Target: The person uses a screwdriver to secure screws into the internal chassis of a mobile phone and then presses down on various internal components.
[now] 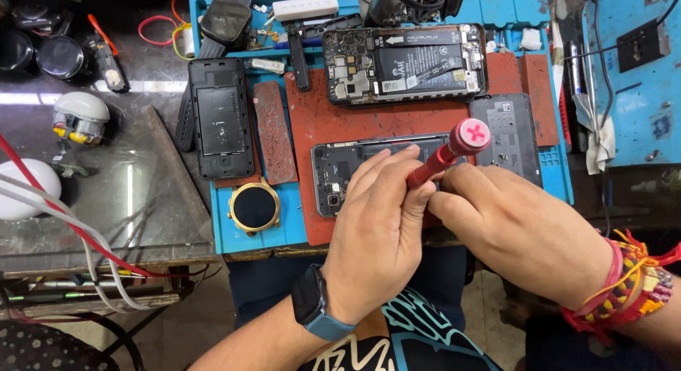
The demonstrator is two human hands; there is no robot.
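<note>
Two hands meet over an opened phone [347, 174] lying on the red mat [333, 119] at the bench's near edge. Left hand [376, 229], smartwatch on wrist, has its fingers [386, 165] curled narrow around the red screwdriver [447, 154], pinching the shaft; the tip is hidden behind the fingers. Right hand [518, 229], threads around wrist, closes its fingers [454, 183] on the same shaft from the other side, resting on the phone. Blue tray [241, 233] holds, left to right: black back cover [221, 119], gold round watch case [255, 207], rusty red block [275, 132], a second opened phone [404, 64] with battery showing.
</note>
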